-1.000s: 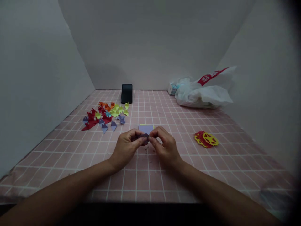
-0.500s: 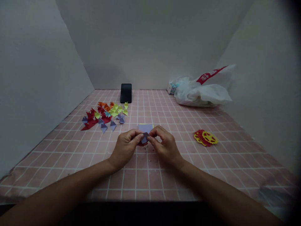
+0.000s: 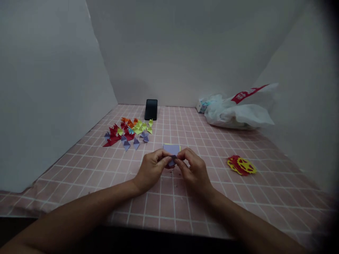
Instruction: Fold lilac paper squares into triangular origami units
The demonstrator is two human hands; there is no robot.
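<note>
Between the fingertips of my left hand (image 3: 151,168) and my right hand (image 3: 194,169) is a small folded piece of purple paper (image 3: 172,160). Both hands pinch it, one from each side, above the table. Just beyond them lies a stack of square paper sheets (image 3: 171,149), purple on top with a yellow edge showing. Fingers hide part of the folded paper and the stack's near edge. Off to the left, many small folded paper figures (image 3: 129,132) in red, orange, yellow, blue and purple lie in a group.
A black phone (image 3: 151,109) leans upright at the back. A white plastic bag (image 3: 235,113) lies at the back right beside a small box (image 3: 202,106). Red and yellow star-cut discs (image 3: 241,165) are piled at right. A pink checked cloth (image 3: 148,218) covers the table; pale walls enclose it.
The view has turned a little, so everything sits further right and slightly lower. The purple paper has tilted between my fingers and shows a narrower face. Both hands keep their pinch.
</note>
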